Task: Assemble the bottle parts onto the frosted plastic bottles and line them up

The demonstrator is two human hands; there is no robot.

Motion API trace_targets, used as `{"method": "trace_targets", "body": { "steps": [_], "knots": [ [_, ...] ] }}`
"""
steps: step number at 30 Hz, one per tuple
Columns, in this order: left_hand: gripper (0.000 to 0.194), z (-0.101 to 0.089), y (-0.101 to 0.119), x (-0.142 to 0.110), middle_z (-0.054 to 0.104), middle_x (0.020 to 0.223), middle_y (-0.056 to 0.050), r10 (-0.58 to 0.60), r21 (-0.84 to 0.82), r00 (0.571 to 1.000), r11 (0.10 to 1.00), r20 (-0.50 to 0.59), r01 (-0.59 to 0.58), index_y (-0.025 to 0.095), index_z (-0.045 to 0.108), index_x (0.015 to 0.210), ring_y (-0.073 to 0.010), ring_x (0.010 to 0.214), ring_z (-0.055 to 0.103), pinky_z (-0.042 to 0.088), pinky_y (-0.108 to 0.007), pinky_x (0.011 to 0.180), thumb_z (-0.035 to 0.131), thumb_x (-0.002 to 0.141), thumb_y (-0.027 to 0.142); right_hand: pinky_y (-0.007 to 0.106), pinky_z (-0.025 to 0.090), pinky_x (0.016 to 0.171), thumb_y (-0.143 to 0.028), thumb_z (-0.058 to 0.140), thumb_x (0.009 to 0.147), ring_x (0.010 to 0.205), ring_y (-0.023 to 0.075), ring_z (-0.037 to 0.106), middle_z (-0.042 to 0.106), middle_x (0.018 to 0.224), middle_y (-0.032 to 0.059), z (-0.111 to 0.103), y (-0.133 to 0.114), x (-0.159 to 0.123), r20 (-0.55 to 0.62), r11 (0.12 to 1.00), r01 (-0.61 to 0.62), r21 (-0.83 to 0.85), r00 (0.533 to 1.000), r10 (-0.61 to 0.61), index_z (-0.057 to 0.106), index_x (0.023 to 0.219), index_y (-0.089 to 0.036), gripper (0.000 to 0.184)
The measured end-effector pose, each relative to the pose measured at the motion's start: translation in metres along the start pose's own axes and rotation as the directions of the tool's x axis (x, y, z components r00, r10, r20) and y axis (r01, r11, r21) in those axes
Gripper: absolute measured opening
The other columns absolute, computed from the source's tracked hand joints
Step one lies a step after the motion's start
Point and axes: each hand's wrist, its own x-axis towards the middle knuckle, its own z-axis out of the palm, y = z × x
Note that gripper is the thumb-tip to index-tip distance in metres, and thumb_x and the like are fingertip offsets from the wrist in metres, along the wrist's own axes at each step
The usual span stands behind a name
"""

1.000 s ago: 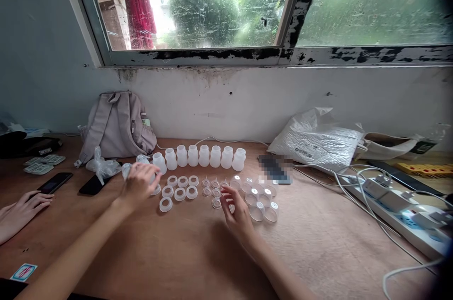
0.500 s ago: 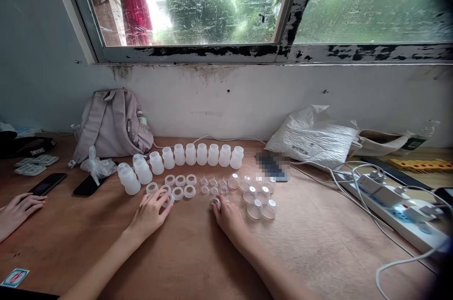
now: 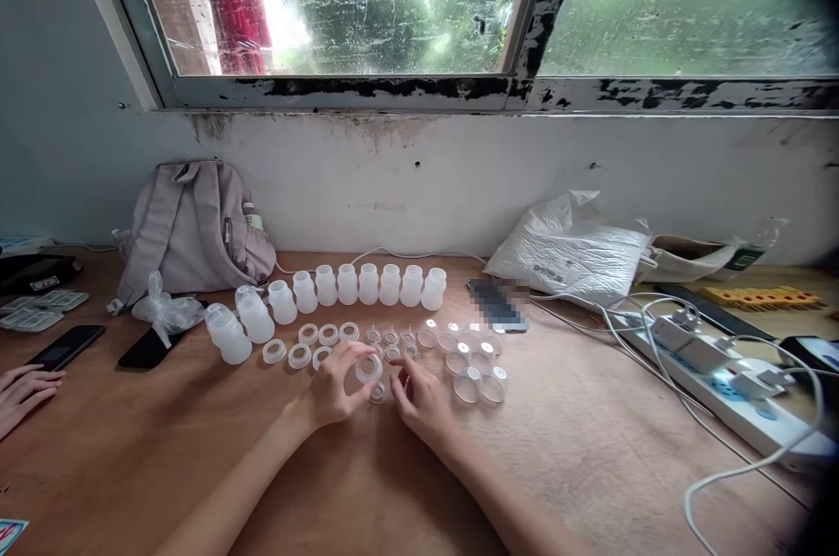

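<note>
My left hand (image 3: 337, 388) holds a translucent white screw ring (image 3: 369, 367) between thumb and fingers, tilted up above the table. Just below it is a small clear bottle nipple (image 3: 377, 392), which seems to rest on the wood. My right hand (image 3: 419, 394) hovers beside them with fingers half bent and apart, and nothing shows in its grasp. Behind my left hand lie other white rings (image 3: 300, 356). More clear nipples (image 3: 391, 336) sit in rows past my fingertips. Clear domed caps (image 3: 468, 387) are grouped to the right of my right hand.
Frosted small bottles (image 3: 325, 285) stand in a curved row behind. A backpack (image 3: 190, 228), a knotted plastic bag (image 3: 163, 307) and phones (image 3: 69, 348) are left, near another person's hand (image 3: 26, 399). A silver mailer bag (image 3: 570, 246) and a power strip (image 3: 727, 381) with loose cables are right.
My left hand has picked up a ring and brought it right, close to my right hand. A nipple has shifted left and nearer me, and my right fingers have come off it. The view has turned slightly.
</note>
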Motion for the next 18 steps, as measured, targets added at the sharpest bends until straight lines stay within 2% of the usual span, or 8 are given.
{"method": "trace_targets", "body": {
  "steps": [3,5,11,18],
  "knots": [
    [0.037,0.012,-0.002,0.002,0.058,0.101,-0.008,0.024,-0.061,0.996,0.998,0.089,-0.019,0.022,0.050,0.107,-0.0219,0.097,0.053,0.044,-0.035,0.084,0.056,0.071,0.021,0.024,0.042,0.057,-0.023,0.040,0.084,0.057,0.0136,0.055,0.059,0.067,0.0018,-0.008,0.004,0.004,-0.109,0.996,-0.056,0.071,0.992,0.063,0.053,0.091,-0.018,0.015],
    [0.037,0.019,-0.004,-0.001,0.059,0.100,-0.007,0.016,-0.045,0.992,0.999,0.128,-0.010,0.022,0.051,0.105,-0.0221,0.094,0.054,0.043,-0.036,0.084,0.058,0.069,0.021,0.024,0.042,0.056,-0.024,0.041,0.084,0.055,0.0131,0.054,0.060,0.070,0.0026,-0.010,0.005,0.006,-0.135,0.993,-0.079,0.082,0.987,0.090,0.053,0.089,-0.018,0.015],
    [0.035,0.029,-0.012,-0.009,0.062,0.099,-0.007,-0.004,0.044,0.990,0.999,0.142,-0.002,0.023,0.053,0.102,-0.0231,0.093,0.055,0.040,-0.039,0.084,0.060,0.068,0.023,0.025,0.044,0.059,-0.024,0.041,0.084,0.061,0.0149,0.056,0.062,0.072,0.0035,0.002,0.003,0.002,-0.099,0.992,-0.068,0.102,0.992,0.078,0.054,0.091,-0.019,0.016],
    [0.033,0.029,-0.013,-0.010,0.061,0.099,-0.006,-0.026,0.078,0.987,0.997,0.161,0.013,0.023,0.053,0.102,-0.0230,0.093,0.054,0.040,-0.039,0.084,0.060,0.070,0.026,0.026,0.045,0.061,-0.022,0.041,0.084,0.062,0.0151,0.056,0.060,0.070,0.0030,0.009,0.003,-0.001,-0.049,0.992,-0.084,0.095,0.995,0.089,0.053,0.091,-0.019,0.014]
  ]
}}
